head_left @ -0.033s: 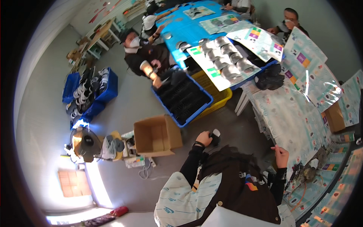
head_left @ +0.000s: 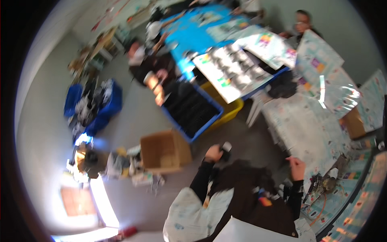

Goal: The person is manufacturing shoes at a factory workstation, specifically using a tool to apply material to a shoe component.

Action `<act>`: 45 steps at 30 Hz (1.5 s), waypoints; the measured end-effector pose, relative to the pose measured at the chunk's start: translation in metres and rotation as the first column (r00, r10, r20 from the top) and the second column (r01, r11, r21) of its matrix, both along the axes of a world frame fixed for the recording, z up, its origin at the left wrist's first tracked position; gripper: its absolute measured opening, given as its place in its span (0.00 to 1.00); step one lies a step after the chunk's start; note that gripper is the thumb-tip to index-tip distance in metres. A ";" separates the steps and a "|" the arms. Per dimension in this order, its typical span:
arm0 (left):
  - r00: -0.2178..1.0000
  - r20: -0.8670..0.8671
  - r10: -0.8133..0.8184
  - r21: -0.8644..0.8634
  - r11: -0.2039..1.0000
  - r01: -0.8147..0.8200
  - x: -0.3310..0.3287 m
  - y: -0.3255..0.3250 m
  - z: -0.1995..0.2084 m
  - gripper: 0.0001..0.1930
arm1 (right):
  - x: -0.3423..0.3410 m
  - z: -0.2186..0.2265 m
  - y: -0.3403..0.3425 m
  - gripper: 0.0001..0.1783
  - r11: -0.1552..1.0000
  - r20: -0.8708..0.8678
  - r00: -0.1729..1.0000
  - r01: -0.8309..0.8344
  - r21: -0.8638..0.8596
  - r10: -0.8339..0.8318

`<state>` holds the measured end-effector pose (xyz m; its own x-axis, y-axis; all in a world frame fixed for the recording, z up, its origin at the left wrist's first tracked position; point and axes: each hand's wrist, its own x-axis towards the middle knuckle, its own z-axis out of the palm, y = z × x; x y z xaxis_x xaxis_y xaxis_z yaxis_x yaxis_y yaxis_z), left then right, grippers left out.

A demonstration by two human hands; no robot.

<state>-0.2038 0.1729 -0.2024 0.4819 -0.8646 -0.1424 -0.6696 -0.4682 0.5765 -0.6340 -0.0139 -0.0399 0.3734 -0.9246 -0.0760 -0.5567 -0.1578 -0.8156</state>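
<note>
Gripping a small dark object (head_left: 225, 150) in your left hand (head_left: 213, 153), you lean over the grey floor (head_left: 242, 139).

From the head view, your left hand is closed around that object, just right of an open cardboard box (head_left: 165, 151). Your right hand (head_left: 297, 166) rests at the edge of the paper-covered counter (head_left: 306, 125), fingers curled; you cannot tell whether it holds anything. A blue crate (head_left: 191, 109) sits beyond.
</note>
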 end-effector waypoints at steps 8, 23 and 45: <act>0.965 -0.034 -0.260 0.237 0.936 0.261 -0.010 -0.021 -0.048 0.15 | 0.019 -0.017 -0.005 0.19 0.949 -0.198 0.931 -0.315 -0.005 0.308; 0.756 0.109 -0.646 0.157 0.762 0.628 -0.121 -0.192 0.009 0.16 | -0.029 -0.025 -0.012 0.30 0.985 -0.024 0.991 -0.130 -0.110 0.129; 0.988 0.004 -0.152 0.104 0.983 0.151 -0.019 -0.032 0.028 0.13 | 0.129 0.177 -0.028 0.29 0.882 0.727 0.615 -0.470 0.028 0.304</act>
<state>-0.2231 0.1409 -0.1740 0.3490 -0.9085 -0.2297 -0.7438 -0.4177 0.5218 -0.5047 -0.0417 0.1368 0.7120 -0.6751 0.1932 0.2478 -0.0159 -0.9687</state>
